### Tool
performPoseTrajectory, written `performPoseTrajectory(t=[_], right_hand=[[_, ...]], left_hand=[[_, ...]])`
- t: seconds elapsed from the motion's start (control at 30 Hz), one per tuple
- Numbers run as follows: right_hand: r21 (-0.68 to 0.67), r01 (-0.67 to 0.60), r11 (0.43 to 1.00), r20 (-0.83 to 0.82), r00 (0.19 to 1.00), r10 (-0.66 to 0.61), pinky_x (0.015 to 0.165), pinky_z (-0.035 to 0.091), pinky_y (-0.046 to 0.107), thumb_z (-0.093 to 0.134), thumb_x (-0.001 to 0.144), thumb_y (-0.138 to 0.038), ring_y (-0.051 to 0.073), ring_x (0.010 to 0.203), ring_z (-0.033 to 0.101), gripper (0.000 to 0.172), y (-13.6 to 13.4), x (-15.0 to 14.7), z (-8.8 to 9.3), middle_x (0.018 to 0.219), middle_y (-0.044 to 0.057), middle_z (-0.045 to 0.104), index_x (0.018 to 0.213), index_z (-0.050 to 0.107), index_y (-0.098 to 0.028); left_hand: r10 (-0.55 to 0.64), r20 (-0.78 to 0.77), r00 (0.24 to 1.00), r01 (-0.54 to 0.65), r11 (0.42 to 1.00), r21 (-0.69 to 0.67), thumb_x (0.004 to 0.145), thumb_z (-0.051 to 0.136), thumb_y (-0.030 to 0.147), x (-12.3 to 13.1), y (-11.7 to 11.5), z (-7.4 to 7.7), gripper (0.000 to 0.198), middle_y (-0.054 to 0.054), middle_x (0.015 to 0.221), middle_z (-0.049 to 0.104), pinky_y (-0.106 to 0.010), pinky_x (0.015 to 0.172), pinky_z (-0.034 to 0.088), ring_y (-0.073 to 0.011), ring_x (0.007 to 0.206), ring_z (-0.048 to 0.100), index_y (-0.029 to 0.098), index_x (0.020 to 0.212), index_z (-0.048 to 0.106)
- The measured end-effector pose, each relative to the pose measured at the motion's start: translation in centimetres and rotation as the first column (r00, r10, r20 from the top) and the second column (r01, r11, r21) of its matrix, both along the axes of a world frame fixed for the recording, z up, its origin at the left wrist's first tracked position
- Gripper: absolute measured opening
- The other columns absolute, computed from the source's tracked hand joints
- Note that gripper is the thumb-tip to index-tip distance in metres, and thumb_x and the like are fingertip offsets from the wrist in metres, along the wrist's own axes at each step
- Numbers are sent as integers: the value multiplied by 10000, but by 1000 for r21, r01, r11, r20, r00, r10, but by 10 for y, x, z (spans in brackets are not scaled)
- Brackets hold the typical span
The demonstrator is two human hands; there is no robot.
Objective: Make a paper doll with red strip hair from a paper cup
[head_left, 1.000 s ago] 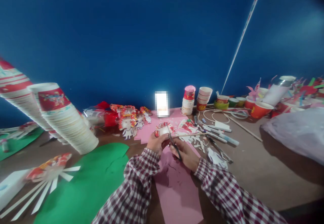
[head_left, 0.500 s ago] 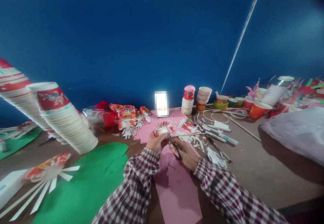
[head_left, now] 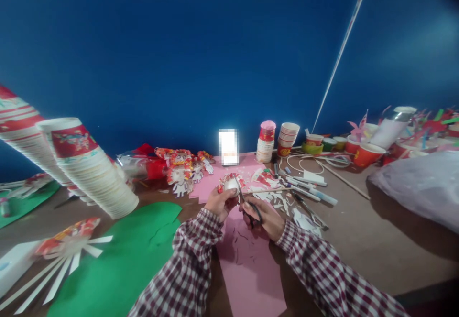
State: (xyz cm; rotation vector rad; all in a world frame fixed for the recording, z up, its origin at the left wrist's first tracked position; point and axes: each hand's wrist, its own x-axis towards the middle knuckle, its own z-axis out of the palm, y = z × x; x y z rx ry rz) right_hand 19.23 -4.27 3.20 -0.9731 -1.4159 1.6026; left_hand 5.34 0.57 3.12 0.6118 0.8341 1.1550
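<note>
Between thumb and fingers, my left hand (head_left: pixel 219 202) pinches a small white paper piece with a red and orange patterned edge (head_left: pixel 232 184). My right hand (head_left: pixel 268 217) is closed around dark-handled scissors (head_left: pixel 254 210), whose blades point up and away at the right side of that paper piece. Whether the blades touch the paper is hard to make out. Beneath both hands lies pink paper (head_left: pixel 247 274) with dark marks on it. Small white and red paper scraps (head_left: pixel 267 196) are scattered just beyond my right hand.
Tall stacks of paper cups (head_left: pixel 95 169) lean at the left, beside a green sheet (head_left: pixel 132 250) and a cut-up cup (head_left: pixel 71 243). Paper figures (head_left: pixel 180 178) stand beyond my left hand. Markers (head_left: pixel 310 190), a stick (head_left: pixel 344 180) and a plastic bag (head_left: pixel 423 188) lie right.
The scissors have turned in my right hand, and their handle loops now show wider apart. My left hand and the paper piece have hardly moved.
</note>
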Motion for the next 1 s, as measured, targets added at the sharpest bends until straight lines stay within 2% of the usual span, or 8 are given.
performPoseTrajectory(t=[0.33,0.53,0.73,1.0], right_hand=[[21,12,1000,28,1000,-13,319,284,137,491,748,-542,67,401,446,377,2,0,-2,507,-50,460,775,462,-166],[38,21,999,25,999,-22,367,322,155,510,744,-523,63,409,450,371,3,1,-2,498,-52,452,767,479,-154],[32,6,999,33,999,-7,348,331,160,522,726,-533,73,420,447,375,6,0,-10,520,-55,445,811,472,-171],[87,-16,996,63,998,11,369,326,155,511,748,-512,59,443,432,342,8,-1,-18,580,-53,427,821,459,-182]], left_hand=[[-13,22,1000,13,1000,25,543,690,114,-1,2,-4,199,18,539,573,-164,442,466,-67,452,536,121,681,546],[-20,10,1000,20,999,32,537,696,125,-2,2,-4,215,22,544,577,-170,439,471,-69,450,537,122,691,547],[19,11,1000,-19,1000,19,534,691,107,0,1,-2,222,18,554,583,-184,465,476,-78,468,550,123,702,546],[61,12,998,-61,997,36,524,677,82,5,-2,1,237,14,576,588,-196,485,468,-91,507,554,125,714,542]])
